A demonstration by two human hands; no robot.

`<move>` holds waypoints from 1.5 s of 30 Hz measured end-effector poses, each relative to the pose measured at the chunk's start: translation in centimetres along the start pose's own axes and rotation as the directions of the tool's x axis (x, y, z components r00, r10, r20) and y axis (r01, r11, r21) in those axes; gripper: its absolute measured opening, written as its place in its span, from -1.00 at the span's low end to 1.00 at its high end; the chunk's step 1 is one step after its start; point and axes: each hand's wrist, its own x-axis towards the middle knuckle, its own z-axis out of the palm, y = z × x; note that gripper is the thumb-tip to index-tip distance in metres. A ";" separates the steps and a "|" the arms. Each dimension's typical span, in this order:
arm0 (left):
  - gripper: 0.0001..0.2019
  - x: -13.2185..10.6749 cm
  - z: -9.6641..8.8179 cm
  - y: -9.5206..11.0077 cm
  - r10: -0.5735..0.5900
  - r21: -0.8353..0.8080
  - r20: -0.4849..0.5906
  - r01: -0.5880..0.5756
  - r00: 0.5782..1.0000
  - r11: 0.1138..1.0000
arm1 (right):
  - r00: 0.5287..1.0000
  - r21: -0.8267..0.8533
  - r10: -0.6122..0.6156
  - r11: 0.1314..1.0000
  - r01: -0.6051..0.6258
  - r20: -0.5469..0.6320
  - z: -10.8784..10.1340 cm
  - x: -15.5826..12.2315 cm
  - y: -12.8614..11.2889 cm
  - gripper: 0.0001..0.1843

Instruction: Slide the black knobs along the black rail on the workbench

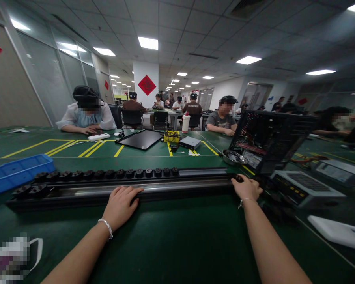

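A long black rail (171,185) with a shiny metal channel lies across the green table (177,240) in front of me. Several black knob-like parts (106,174) sit in a row along its far edge, from the left end to past the middle. My left hand (120,204) rests on the rail's near edge, fingers curled over it. My right hand (246,187) is closed on the rail's right end, where a small black part shows at the fingertips.
A blue bin (16,172) stands at the left. An open computer case (269,140), a metal bowl (233,157) and a grey unit (304,188) crowd the right. A black panel (140,139) and yellow box (171,136) lie farther back. Other people sit at tables behind.
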 end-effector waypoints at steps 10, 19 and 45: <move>-0.68 0.0 0.1 0.0 -0.007 0.009 0.011 0.007 1.000 1.000 | 0.999 -0.023 0.002 1.000 -0.003 -0.036 0.0 -0.2 -0.1 -0.54; -0.69 0.0 -0.1 0.1 -0.017 -0.007 0.022 0.017 1.000 1.000 | 1.000 -0.021 0.015 1.000 -0.015 -0.017 -0.1 0.2 0.0 -0.54; -0.68 0.1 0.1 0.0 -0.012 -0.011 0.008 0.012 1.000 1.000 | 1.000 -0.064 -0.022 0.998 0.021 -0.016 0.1 1.8 0.9 -0.54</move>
